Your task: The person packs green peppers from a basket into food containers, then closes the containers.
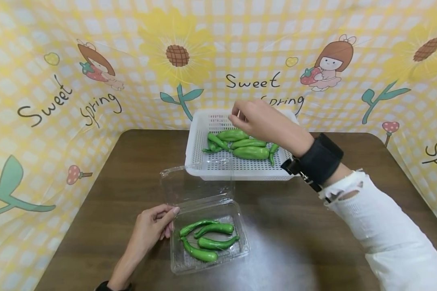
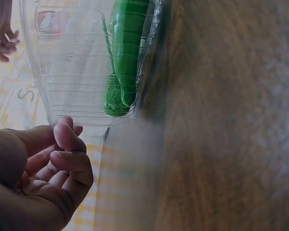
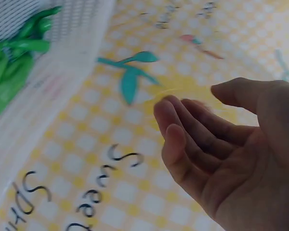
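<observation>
Fingers of the left hand (image 1: 153, 226) are loosely curled and touch the left rim of the clear box (image 1: 208, 238), which sits near the front of the table (image 1: 306, 242) with its lid standing open behind it. Four peppers (image 1: 207, 237) lie inside, long axis mostly left to right, stems toward the left. If this hand only touches and does not press, the light box may slide or the lid may fall shut. Farther back, the white basket (image 1: 200, 161) holds more peppers (image 1: 245, 146), also lying roughly left to right. The right hand (image 1: 262, 121) hovers above them, fingers relaxed and empty; a hasty grab could pinch two peppers together.
</observation>
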Motion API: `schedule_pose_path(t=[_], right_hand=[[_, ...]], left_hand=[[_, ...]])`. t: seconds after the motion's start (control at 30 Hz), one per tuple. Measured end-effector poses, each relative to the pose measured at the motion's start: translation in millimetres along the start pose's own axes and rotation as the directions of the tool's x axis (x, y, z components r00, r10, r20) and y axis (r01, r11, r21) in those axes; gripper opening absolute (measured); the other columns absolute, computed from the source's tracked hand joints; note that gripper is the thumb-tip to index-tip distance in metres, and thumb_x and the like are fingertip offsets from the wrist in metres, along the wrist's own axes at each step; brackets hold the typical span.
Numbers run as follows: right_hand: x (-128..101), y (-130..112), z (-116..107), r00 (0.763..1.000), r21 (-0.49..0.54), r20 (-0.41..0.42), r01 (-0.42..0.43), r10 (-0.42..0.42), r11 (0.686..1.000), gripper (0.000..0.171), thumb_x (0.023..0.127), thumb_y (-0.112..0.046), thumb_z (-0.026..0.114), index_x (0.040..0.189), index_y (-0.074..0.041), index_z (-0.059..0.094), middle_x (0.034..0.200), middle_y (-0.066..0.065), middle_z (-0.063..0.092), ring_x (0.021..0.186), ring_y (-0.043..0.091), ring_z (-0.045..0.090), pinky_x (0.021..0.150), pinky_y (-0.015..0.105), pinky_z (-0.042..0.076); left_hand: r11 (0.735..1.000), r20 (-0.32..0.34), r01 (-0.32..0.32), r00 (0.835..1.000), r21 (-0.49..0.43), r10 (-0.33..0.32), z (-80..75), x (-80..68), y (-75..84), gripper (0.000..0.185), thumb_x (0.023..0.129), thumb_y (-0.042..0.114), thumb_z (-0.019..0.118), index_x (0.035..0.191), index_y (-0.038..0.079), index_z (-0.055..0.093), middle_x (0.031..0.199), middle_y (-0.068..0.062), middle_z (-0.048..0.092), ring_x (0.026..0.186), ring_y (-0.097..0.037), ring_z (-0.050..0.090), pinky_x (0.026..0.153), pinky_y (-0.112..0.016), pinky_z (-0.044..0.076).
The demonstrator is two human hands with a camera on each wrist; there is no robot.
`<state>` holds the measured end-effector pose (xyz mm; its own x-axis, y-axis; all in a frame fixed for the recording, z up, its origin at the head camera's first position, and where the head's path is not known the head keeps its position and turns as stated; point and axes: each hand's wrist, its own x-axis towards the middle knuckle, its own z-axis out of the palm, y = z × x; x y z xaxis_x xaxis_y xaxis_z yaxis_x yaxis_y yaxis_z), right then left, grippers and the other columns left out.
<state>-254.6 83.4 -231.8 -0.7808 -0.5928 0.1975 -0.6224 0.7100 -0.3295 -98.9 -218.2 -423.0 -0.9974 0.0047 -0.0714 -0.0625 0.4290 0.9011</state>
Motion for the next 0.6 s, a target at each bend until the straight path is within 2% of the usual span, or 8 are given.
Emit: schedule_pose_path(t=[0.13, 0.23, 0.47, 0.6], right_hand=[[20, 14, 11, 0.999, -0.061, 0.025, -0.02, 0.022, 0.998, 0.03, 0.104, -0.029, 0.05, 0.11, -0.002, 0.063, 0.092, 0.011, 0.069, 0.068, 0.02, 0.06, 0.067, 0.032, 0.051], [35, 26, 23, 0.998, -0.113, 0.053, -0.021, 0.027, 0.993, 0.035, 0.104, -0.033, 0.049, 0.11, -0.001, 0.062, 0.092, 0.011, 0.067, 0.067, 0.021, 0.057, 0.065, 0.033, 0.049], [68, 40, 48, 0.987, -0.162, 0.16, 0.003, 0.023, 0.987, 0.039, 0.103, -0.034, 0.053, 0.112, 0.003, 0.062, 0.101, 0.016, 0.069, 0.082, 0.025, 0.064, 0.081, 0.036, 0.056], [82, 39, 62, 0.974, -0.216, 0.22, 0.001, 0.047, 0.976, 0.042, 0.103, -0.038, 0.052, 0.109, 0.002, 0.062, 0.09, 0.013, 0.065, 0.075, 0.023, 0.059, 0.073, 0.035, 0.053]], left_hand=[[1.0, -0.004, 0.002, 1.0, 0.003, -0.002, 0.8, -0.3, -0.1, 0.024, 0.096, 0.029, 0.066, 0.095, 0.006, 0.072, 0.061, -0.007, 0.064, 0.044, -0.014, 0.055, 0.039, -0.029, 0.047], [1.0, -0.006, 0.006, 1.0, 0.006, -0.006, 1.0, -0.2, -0.5, 0.024, 0.096, 0.029, 0.066, 0.095, 0.006, 0.072, 0.06, -0.007, 0.063, 0.044, -0.014, 0.055, 0.039, -0.029, 0.046], [1.0, -0.009, 0.015, 1.0, 0.008, -0.015, 0.8, 0.8, -0.2, 0.023, 0.096, 0.028, 0.067, 0.095, 0.006, 0.072, 0.06, -0.008, 0.063, 0.044, -0.014, 0.055, 0.038, -0.028, 0.047], [1.0, -0.005, 0.002, 1.0, 0.008, -0.002, 0.9, 1.5, 0.5, 0.023, 0.096, 0.028, 0.066, 0.094, 0.005, 0.072, 0.059, -0.007, 0.063, 0.044, -0.013, 0.055, 0.038, -0.028, 0.046]])
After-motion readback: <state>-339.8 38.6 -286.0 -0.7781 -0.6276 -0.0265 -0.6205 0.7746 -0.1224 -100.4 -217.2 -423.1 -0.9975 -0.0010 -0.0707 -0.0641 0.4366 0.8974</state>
